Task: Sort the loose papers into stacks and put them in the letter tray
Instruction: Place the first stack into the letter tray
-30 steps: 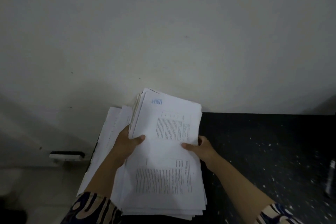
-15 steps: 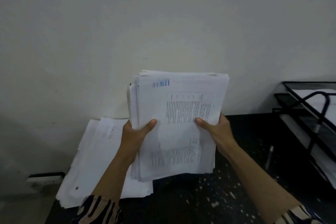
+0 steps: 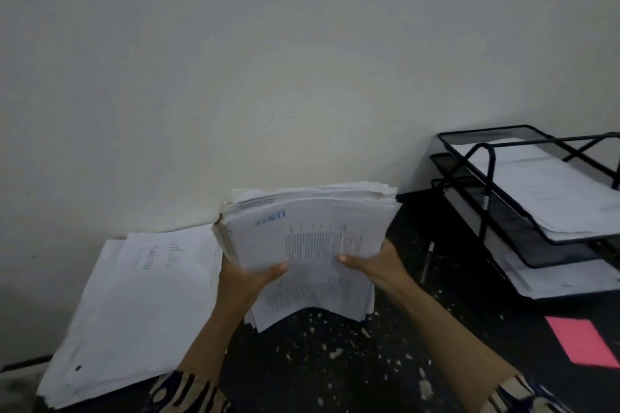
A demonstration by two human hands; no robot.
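Plain pale wall behind; black speckled desk (image 3: 335,362) below. My left hand (image 3: 245,282) and right hand (image 3: 379,265) hold a thick stack of white printed papers (image 3: 312,245) above the desk, fingers curled under the stack and thumbs pressed on its top sheet. The near edge sags between my hands. A second pile of white sheets (image 3: 134,312) lies flat at the desk's left end. The black wire three-tier letter tray (image 3: 523,204) stands at the right, with paper already on its tiers; a pink paper slip (image 3: 583,342) lies in front of it.

Step in hand, as I judge it: carrying a sorted stack to the tray. Next move calls for swinging right and sliding the stack into a tier, squared so it does not splay.

Against half a second ago: the stack is tipped flatter, and more of the tray is in view.
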